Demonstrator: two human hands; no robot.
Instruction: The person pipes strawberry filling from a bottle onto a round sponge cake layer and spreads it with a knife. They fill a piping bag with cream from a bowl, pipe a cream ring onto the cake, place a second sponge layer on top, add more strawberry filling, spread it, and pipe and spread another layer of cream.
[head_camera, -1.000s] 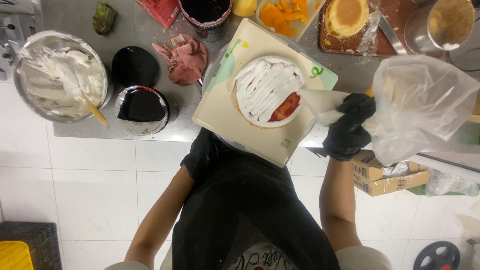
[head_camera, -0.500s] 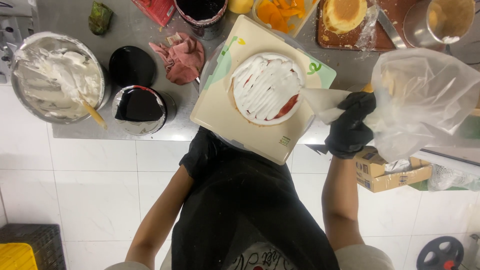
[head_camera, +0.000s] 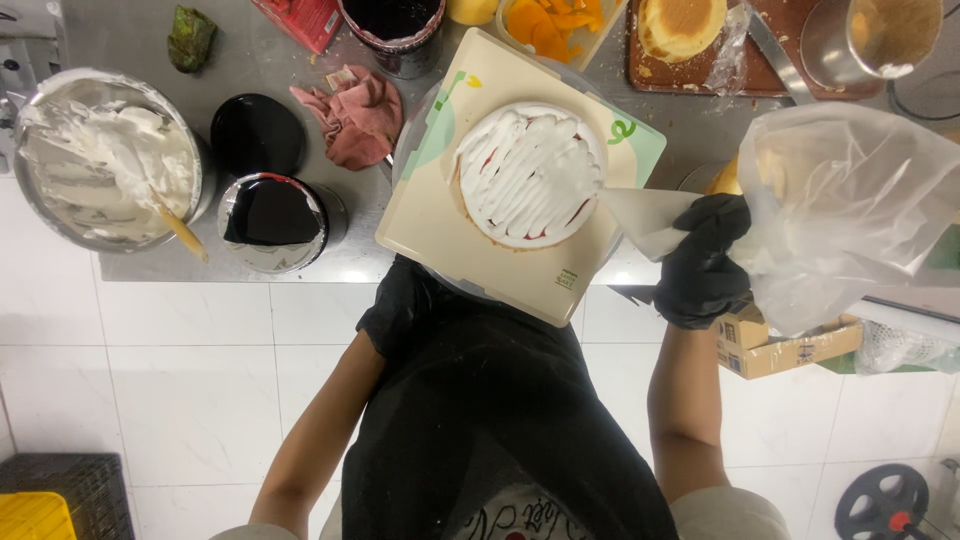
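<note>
A round cake (head_camera: 528, 176) covered in white cream stripes, with red showing at its lower right edge, sits on a cream square board (head_camera: 440, 225) on a turntable. My right hand (head_camera: 703, 262), in a black glove, grips a clear piping bag (head_camera: 850, 215) whose white tip points at the cake's right side. My left hand (head_camera: 392, 310), also black-gloved, is under the board's near left edge, mostly hidden.
On the steel counter: a bowl of whipped cream (head_camera: 100, 160) with a spatula, a dark-filled tin (head_camera: 275, 222), a black lid (head_camera: 257, 133), a pink cloth (head_camera: 358, 118), sponge cake on a board (head_camera: 685, 25), orange fruit slices (head_camera: 555, 22). A cardboard box (head_camera: 785, 345) sits lower right.
Cream stripes now cover nearly all the red filling on the cake. The board has turned slightly.
</note>
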